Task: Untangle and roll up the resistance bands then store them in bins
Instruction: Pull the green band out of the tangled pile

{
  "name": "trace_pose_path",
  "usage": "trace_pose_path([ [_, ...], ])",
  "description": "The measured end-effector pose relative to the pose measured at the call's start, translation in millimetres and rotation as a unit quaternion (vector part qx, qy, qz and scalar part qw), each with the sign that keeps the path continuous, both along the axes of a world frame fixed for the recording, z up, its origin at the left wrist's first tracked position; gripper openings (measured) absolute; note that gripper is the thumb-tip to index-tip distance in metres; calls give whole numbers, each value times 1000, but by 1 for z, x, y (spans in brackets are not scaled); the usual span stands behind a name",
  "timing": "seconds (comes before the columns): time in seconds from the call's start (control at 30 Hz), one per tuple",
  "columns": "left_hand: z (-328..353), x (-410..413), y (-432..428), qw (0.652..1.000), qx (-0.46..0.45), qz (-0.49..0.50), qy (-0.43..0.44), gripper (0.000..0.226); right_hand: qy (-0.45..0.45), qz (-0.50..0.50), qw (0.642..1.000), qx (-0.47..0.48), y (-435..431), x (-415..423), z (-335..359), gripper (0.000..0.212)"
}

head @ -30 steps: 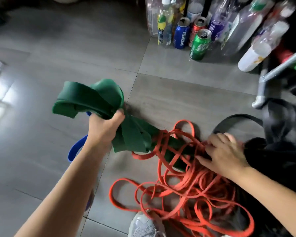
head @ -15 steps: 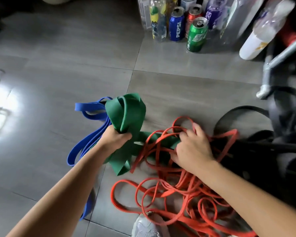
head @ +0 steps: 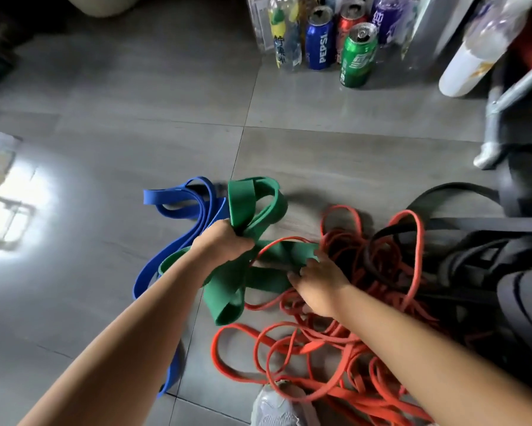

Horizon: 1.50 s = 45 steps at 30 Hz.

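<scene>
My left hand (head: 224,241) is clenched round a gathered bunch of the wide, flat green rubber resistance band (head: 243,204). Its loops stand up above my fist and fold down below it onto the grey tiled floor (head: 120,96). My right hand (head: 320,278) lies on the same green band where it runs into the tangle. My fingertips are buried among the strands, so I cannot tell whether that hand is gripping or only pressing.

The narrower flat blue rubber band (head: 178,204) loops just beside the green one on its left and trails back under my left forearm. The thin orange rubber bands (head: 335,336) sprawl in a knotted heap from the middle of the floor toward its near right corner, crossing over the green band. Wide black bands (head: 473,265) are piled against them at the floor's right edge, too dark to tell apart.

The left half of the floor lies open, with a bright glare patch toward the left edge. Along the far edge stand a blue Pepsi can (head: 320,41), a green drink can (head: 358,56), a red can (head: 349,21) and clear plastic bottles (head: 284,35), their tops cut off. A grey metal frame leg (head: 495,124) is blurred at the far right. The toe of a white shoe (head: 277,407) shows at the near edge.
</scene>
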State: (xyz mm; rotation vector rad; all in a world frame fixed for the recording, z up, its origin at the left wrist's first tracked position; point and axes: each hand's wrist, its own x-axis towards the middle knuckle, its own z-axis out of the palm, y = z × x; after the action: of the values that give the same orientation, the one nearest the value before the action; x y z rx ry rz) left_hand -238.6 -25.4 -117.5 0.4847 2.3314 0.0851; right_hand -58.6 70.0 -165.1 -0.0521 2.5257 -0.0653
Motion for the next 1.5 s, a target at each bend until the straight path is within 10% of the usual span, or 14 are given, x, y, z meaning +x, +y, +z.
trace_pose_path([
  [0.27, -20, 6, -10, 958, -63, -220, 170, 32, -46, -135, 988, 57, 60, 111, 35, 38],
  [0.67, -67, 73, -15, 951, -55, -299, 61, 135, -30, -224, 970, 86, 52, 111, 103, 43],
  [0.9, -73, 59, -18, 929, -31, -315, 189, 101, 116, -210, 970, 26, 44, 52, 96, 63],
  [1.07, -67, 53, -12, 944, -19, -267, 192, 52, -36, -179, 983, 19, 43, 66, 30, 102],
  [1.3, -50, 41, -22, 976, -111, -185, 2, 34, 8, -217, 970, 109, 92, 100, 14, 55],
  [1.5, -50, 53, -71, 953, -105, -283, 34, 53, -15, -269, 934, 233, 137, 106, 26, 36],
])
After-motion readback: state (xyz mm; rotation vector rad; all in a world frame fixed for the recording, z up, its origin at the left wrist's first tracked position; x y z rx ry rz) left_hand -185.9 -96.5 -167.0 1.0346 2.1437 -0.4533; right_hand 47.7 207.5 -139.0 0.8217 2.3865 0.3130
